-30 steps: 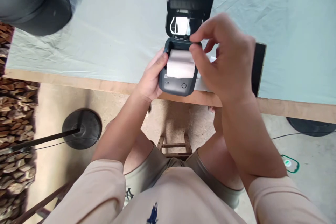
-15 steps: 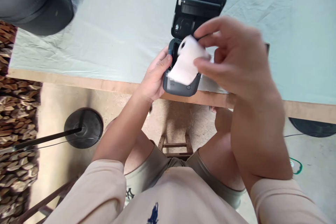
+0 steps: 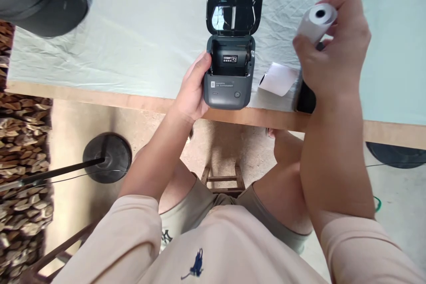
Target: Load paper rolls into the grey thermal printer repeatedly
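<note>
A small dark grey label printer [image 3: 229, 93] stands near the table's front edge with its lid [image 3: 234, 2] tipped back. Its paper compartment holds no roll, and a small label shows inside. My left hand [image 3: 196, 80] grips the printer's left side, thumb on the rim. To the right, my right hand [image 3: 346, 44] is closed around a white paper roll [image 3: 313, 26], whose dark core end faces up toward me. Between the printer and that hand, another white paper roll [image 3: 279, 79] with a loose flap lies on the cloth. Just under my right wrist is a black flat object [image 3: 306, 97], partly covered.
A pale green cloth [image 3: 149, 31] covers the table, which has a wooden front edge [image 3: 140, 102]. A large black rounded object [image 3: 43, 0] stands at the upper left. Below are a round black stand base [image 3: 106, 157] and a wooden stool [image 3: 222, 179].
My right hand has moved right, away from the printer, and grips a paper roll there. The printer's compartment is uncovered, and a roll with a loose flap shows on the cloth.
</note>
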Tool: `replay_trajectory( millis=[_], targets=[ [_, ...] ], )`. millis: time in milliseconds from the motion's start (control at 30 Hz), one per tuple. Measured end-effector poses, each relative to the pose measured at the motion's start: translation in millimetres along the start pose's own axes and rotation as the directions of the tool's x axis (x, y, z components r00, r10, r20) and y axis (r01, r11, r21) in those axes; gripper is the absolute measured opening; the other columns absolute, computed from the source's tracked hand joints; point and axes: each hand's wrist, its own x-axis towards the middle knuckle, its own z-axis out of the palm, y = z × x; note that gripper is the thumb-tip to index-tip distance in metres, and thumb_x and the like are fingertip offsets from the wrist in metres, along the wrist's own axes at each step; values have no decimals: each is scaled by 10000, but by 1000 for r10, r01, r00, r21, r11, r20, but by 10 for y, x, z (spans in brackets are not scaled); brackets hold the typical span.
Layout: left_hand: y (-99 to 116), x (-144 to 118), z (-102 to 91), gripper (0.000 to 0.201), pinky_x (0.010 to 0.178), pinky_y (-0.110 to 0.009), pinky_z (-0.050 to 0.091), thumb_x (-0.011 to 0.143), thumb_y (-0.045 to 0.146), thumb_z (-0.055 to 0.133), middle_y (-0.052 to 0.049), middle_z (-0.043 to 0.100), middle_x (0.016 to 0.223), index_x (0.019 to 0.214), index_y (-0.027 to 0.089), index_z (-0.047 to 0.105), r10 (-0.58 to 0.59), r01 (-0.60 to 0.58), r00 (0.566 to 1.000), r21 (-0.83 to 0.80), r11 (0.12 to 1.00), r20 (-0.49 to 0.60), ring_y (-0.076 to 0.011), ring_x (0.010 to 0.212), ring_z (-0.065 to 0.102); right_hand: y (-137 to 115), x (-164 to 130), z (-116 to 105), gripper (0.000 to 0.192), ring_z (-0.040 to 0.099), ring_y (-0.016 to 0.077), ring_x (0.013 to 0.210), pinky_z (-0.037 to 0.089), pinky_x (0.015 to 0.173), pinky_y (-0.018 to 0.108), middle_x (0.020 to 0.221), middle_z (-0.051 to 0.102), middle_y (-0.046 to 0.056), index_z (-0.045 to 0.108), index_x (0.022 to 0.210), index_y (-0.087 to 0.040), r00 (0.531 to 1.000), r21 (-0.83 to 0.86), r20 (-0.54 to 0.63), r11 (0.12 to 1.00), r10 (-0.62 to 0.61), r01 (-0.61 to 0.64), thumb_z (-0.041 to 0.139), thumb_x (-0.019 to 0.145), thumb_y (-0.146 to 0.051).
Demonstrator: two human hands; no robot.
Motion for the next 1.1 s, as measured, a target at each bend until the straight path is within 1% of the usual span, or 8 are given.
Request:
replay_trajectory(
  millis=[100,267,433,567,700,800,933,1100],
  targets=[
    [4,-5,11,292,1064,-303,319,831,377,389,-6,638,1009,999,222,571,-5,5,1000,22,1000,-2,-187,1294,279,33,6,9,450,486,97,820,388,762,262,956,544,31,418,1134,-267,992,-85,2,989,122,-122,501,692,-260],
    [12,-5,34,297,1059,-315,330,811,415,415,-5,644,990,994,240,571,-41,43,996,25,999,-74,-187,1299,272,-189,-101,-232,354,506,78,883,409,717,215,1054,491,56,484,1076,-193,982,-59,-162,994,-99,91,383,737,-175],
    [9,3,18,306,1029,-316,369,827,392,406,-45,637,962,968,179,575,-1,2,999,15,1000,-40,-195,1263,338,-322,-223,-211,241,485,88,679,393,653,268,796,560,2,561,897,-268,949,-160,309,981,-57,110,500,665,-244],
    [4,6,2,292,1014,-297,383,829,371,414,-26,642,929,1027,212,558,10,-9,1000,10,1000,-15,-179,1253,356,-257,-221,-19,367,494,160,826,383,741,343,919,556,51,553,966,-226,916,-182,400,980,-6,86,575,600,-232],
    [-2,5,17,299,1035,-301,357,829,361,419,-3,642,969,1081,247,534,15,-15,1000,-10,1000,-14,-172,1262,345,-294,-194,-95,384,499,85,787,392,687,243,962,551,-4,517,1020,-308,948,-52,316,998,-27,46,569,642,-265],
    [-3,1,35,331,1046,-370,346,840,365,391,-10,633,1009,1112,220,511,22,-22,1000,-26,999,14,-196,1272,327,-324,-178,-190,372,498,55,838,378,657,181,997,537,-18,506,1030,-278,987,159,117,984,-106,86,564,665,-237],
    [9,-9,29,319,1069,-351,321,829,383,397,2,640,1008,1085,245,527,0,0,1000,57,998,-8,-195,1307,249,-310,-135,-156,352,448,42,820,343,617,159,975,493,24,457,1007,-165,972,421,-145,877,-186,231,546,667,-161],
    [17,-10,20,314,1063,-366,326,822,389,416,-13,640,985,1051,222,549,-5,5,1000,68,998,5,-216,1295,281,-431,-119,-85,297,366,19,707,321,566,151,828,413,18,391,940,-156,955,557,-217,778,-202,291,529,679,-187]
  ],
)
